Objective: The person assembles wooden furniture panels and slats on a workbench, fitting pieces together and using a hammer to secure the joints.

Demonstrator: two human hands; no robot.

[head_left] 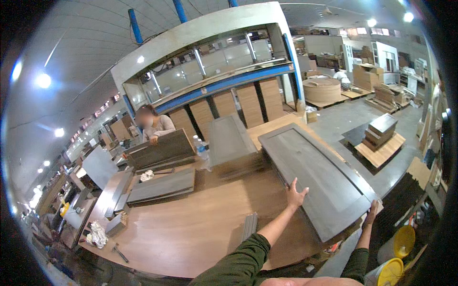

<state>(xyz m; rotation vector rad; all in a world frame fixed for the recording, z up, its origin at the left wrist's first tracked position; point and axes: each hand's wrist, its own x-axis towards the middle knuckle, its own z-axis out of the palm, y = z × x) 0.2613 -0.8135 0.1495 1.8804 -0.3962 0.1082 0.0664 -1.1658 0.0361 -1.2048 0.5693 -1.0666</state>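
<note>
We're apparently positioning this grey framed panel [312, 162], left hand [295, 194] splayed on it, right hand [370, 214] grasping its corner; shifting needs both.

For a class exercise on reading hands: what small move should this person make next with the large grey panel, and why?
Perhaps press the left hand more firmly against the large grey panel's left edge: its thumb and fingers look spread there, while the right hand is at the near right corner, so steadying both sides seems sensible.
</note>
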